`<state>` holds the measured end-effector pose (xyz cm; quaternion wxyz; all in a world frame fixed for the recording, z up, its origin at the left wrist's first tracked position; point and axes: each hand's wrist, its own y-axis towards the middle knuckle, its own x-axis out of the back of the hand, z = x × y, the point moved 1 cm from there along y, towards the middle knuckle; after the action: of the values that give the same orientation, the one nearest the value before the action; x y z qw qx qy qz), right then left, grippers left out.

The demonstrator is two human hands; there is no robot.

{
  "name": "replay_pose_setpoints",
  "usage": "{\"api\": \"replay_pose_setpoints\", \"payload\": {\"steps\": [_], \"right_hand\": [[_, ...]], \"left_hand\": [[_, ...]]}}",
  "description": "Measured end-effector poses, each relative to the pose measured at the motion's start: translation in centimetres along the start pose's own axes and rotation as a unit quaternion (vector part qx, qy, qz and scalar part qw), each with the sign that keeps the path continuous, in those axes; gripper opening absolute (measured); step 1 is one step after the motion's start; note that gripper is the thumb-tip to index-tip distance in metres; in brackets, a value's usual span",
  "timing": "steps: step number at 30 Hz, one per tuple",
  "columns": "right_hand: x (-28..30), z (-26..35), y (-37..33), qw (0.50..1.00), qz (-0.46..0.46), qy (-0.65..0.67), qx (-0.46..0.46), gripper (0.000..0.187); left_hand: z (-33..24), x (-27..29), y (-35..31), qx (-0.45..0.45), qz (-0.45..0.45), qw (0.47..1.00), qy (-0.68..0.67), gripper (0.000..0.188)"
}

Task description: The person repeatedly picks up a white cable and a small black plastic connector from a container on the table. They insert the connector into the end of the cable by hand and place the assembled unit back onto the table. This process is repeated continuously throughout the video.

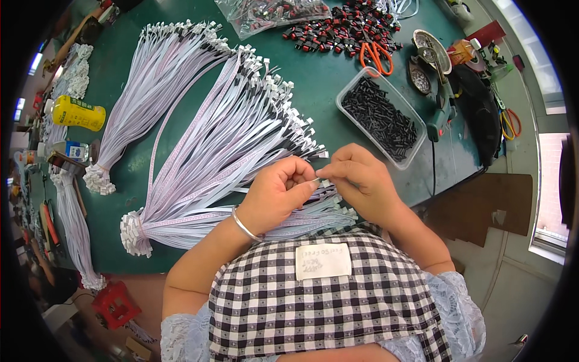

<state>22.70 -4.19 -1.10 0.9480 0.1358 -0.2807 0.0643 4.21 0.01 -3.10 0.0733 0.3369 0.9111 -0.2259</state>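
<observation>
Where the green table (322,93) spreads out before me, a big fan of pale flat cables (217,136) takes up its middle, gathered tight at the lower left and opening toward the upper right. Part of that fan runs along the near edge, just beneath my hands and against my checked apron (374,289). A second bundle (145,84) lies to its left, likewise gathered at its near end and splayed at the far one. To the right, beyond my knuckles, sits a clear plastic box (369,136) filled with small black pieces (377,114). Behind it is a heap of red-and-black parts (338,30).

My left hand (280,190) and right hand (359,175) meet in front of the apron, over the right side of the fan, their fingertips nearly touching. Orange-handled scissors (377,58) rest beside the heap, past the box, and a silver bracelet (245,226) circles my left wrist. Smallest of all is the thin wire end (317,179) between my hands: I pinch it between thumb and forefinger on both sides, though my fingers hide most of it and I cannot tell its exact shape.
</observation>
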Motion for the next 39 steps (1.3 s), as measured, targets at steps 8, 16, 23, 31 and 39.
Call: {"api": "replay_pose_setpoints", "payload": {"steps": [8, 16, 23, 31, 39], "right_hand": [[-0.1, 0.0, 0.5, 1.0, -0.008, 0.01, -0.008, 0.021], [0.7, 0.1, 0.6, 0.998, 0.0, 0.05, -0.045, 0.024], [0.4, 0.2, 0.3, 0.999, 0.034, 0.005, -0.008, 0.033], [0.1, 0.8, 0.4, 0.998, 0.042, -0.054, 0.001, 0.034], [0.1, 1.6, 1.2, 0.994, 0.031, -0.09, 0.043, 0.03]], "left_hand": [[0.2, 0.1, 0.0, 0.015, 0.021, 1.0, 0.0, 0.009], [0.3, 0.1, 0.3, 0.012, 0.013, 0.998, -0.055, 0.011], [0.6, 0.2, 0.3, -0.002, 0.018, 0.999, -0.038, 0.011], [0.8, 0.4, 0.0, -0.016, 0.03, 0.999, 0.002, 0.014], [1.0, 0.1, 0.4, -0.044, 0.053, 0.997, 0.032, 0.016]]}}
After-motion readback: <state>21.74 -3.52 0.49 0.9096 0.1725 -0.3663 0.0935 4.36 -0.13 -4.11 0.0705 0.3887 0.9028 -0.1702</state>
